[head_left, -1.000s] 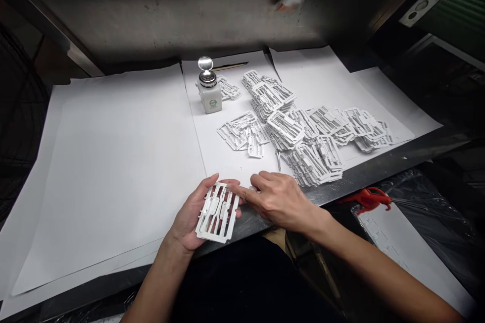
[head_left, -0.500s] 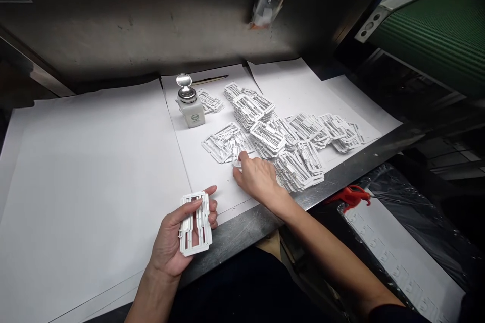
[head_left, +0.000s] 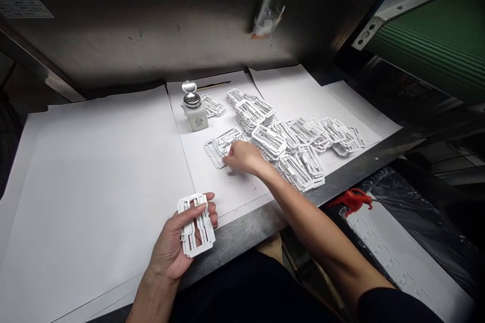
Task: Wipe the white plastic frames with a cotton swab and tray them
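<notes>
My left hand (head_left: 170, 242) is closed around a small stack of white slotted plastic frames (head_left: 191, 250), with the thumb across the top one and the fingers behind. They are held just over the table's front edge. My right hand (head_left: 243, 156) reaches to a loose group of the same frames (head_left: 214, 155) on the paper. Its fingers are curled together and point down at them; what they grip is hidden. Just right of that hand lie larger overlapping piles of frames (head_left: 269, 140), spreading toward the right.
A white pump-top bottle (head_left: 197, 118) with its metal lid raised stands at the back, with a few frames (head_left: 214, 106) behind it. Tweezers (head_left: 214, 85) lie farther back. White paper (head_left: 106, 161) covers the metal table (head_left: 261, 222). A red air gun (head_left: 352, 200) is at lower right.
My right hand has moved a little left and away from me over the loose frames, its fingers now turned down. My left hand still holds its stack, slightly tilted. The view has shifted slightly.
</notes>
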The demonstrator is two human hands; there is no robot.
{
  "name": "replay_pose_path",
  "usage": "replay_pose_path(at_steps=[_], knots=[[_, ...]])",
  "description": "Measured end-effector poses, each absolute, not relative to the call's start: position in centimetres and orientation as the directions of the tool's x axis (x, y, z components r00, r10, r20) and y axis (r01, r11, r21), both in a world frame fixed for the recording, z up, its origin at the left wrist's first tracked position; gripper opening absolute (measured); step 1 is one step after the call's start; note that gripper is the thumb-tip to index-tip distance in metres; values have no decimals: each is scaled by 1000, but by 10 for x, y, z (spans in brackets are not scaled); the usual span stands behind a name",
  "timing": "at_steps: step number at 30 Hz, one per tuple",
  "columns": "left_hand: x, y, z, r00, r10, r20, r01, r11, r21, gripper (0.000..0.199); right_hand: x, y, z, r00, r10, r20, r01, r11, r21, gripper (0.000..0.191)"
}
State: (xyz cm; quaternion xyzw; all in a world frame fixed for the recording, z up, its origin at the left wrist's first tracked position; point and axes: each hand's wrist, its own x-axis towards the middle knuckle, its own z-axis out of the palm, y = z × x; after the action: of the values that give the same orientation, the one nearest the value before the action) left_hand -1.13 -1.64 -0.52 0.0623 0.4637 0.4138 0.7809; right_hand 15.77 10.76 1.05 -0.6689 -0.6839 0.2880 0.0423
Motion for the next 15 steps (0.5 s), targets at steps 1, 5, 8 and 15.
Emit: replay_pose_path(at_steps=[1,5,8,15], knots=[[-12,-17,-5,174,712,-680,-572,635,519,34,161,105,13,-123,934,-337,865,-65,-497,14],[-9,-16,-3,43,780,-624,-488,562,668,39,182,69,20,-277,875,-397,704,-97,-704,25],[-1,-16,-3,48,829,-557,-461,513,724,38,191,29,14,-478,753,-453,275,-362,-891,29],[7,-24,-1,-66,881,-469,-381,412,828,41,198,-17,-2,-319,832,-454,19,-473,-881,32]])
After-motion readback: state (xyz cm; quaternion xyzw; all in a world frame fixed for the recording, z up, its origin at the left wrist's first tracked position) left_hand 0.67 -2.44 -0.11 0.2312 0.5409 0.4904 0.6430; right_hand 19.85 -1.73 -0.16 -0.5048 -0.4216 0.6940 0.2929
